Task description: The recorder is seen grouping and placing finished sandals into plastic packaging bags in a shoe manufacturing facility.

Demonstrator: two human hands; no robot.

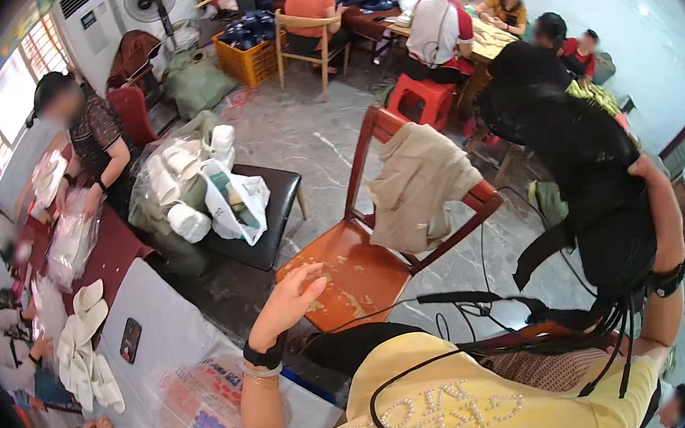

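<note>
My right hand (648,171) is raised at the right and grips the side of a black backpack (567,146). Straps and several black cables (622,334) hang from the backpack down toward my yellow shirt. My left hand (287,302) is held out in the air with its fingers stretched and nothing in them. In the picture it overlaps the worn seat of a brown wooden chair (357,267); whether it touches the seat I cannot tell. A beige garment (420,188) is draped over the chair's back.
A black padded bench (269,201) holds a white bag (235,201) and plastic-wrapped white goods. At left, a table has a dark phone (130,340), white cloth pieces (86,349) and a printed plastic bag (205,416). People sit around; a red stool (423,102) stands behind the chair.
</note>
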